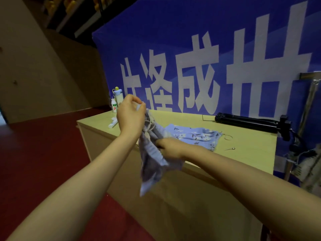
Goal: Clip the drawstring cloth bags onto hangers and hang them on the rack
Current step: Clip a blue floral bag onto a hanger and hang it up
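Forearms closest to lens, entering from bottom-left and bottom-right corners, meeting at frame centre.

Left hand [130,115]: raised, centre-left, thumb and fingertips pressed together. Pinches the gathered mouth of a pale blue drawstring bag [152,164]; cannot tell whether the cord itself sits in the pinch. White drawstring cord [150,124] loops just below that pinch.

Right hand [171,148]: lower and right of the left, back toward camera, thumb curled over the cloth. Grips the bag's middle; other fingers hidden behind fabric.

Held bag: in the air in front of the table's near edge, bunched, motion-blurred, bottom corner dangling toward lower centre.

Second bag [192,134]: blue with a small dark-and-white print, lying flat on the light wooden table [243,153], just behind the right hand. Cord loop trailing off its right end.

Also on the table:
- folded black tripod [251,122] along the back edge, centre-right
- small metal pin [230,148] right of the second bag, apart from it
- white bottle with blue cap [119,96] and smaller white bottle [114,106] at the back-left corner, partly behind the left hand
- white tube [112,123] lying flat near them

Blue banner [191,49] with large white characters fills the upper right, directly behind the table. Metal rack [311,101] at far right edge, upright and crossbar visible; blurred stuff hanging low on it, unidentifiable. Red floor [43,153] at left.
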Tool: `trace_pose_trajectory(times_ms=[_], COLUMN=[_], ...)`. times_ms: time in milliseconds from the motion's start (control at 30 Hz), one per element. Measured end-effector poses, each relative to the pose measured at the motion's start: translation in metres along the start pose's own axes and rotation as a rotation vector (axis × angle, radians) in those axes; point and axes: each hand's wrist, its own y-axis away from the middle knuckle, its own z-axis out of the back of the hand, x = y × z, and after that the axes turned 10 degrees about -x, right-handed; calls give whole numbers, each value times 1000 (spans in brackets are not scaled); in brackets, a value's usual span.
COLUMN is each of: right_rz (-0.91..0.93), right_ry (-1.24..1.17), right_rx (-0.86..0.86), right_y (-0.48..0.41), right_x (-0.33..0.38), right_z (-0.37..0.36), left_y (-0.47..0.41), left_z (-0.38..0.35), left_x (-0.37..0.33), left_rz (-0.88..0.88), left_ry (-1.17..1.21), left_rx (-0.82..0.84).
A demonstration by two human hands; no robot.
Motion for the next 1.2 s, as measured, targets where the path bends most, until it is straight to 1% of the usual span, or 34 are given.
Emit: trace_pose_trajectory(times_ms=[33,67,167,200,233,333,400,533,667,733,800,867,933,967,1000,1067,1133,1200], right_rz=[-47,-80,-132,-123,-135,-152,-145,-104,-124,-135,-139,-214,-335,-404,-475,-615,-740,-823], right_ry=[-6,-11,37,50,53,-3,26,147,121,74,-17,-168,-303,-327,-307,-177,-24,109], right_rx=[37,77,350,358,326,169,181,265,261,210,97,-81,-314,-431,-523,-612,-591,-522], right_y=[4,8,23,27,31,37,39,40,34,30,28,28,27,26,27,29,33,37], right_x=[-8,-21,-41,-46,-52,-60,-64,-61,-64,-72,-88,-107,-135,-154,-175,-218,-263,-297], right_z=[3,3,10,9,12,12,13,6,-4,-3,4,14,25,30,34,42,45,44], left_y=[1,3,14,19,23,31,32,35,31,28,25,25,27,29,32,39,47,54], left_z=[-1,-2,-15,-19,-26,-31,-37,-51,-71,-82,-100,-120,-141,-153,-164,-185,-211,-233], left_x=[10,22,40,44,46,50,50,46,42,39,37,35,36,38,40,47,55,62], left_rz=[3,4,27,33,33,45,48,104,149,191,230,264,307,332,355,393,422,456], left_ry=[-69,-133,-250,-251,-242,-229,-215,-151,-99,-61,-22,3,32,47,57,67,69,58], left_rx=[14,61,253,295,319,328,343,357,321,291,264,243,233,233,240,263,294,329])
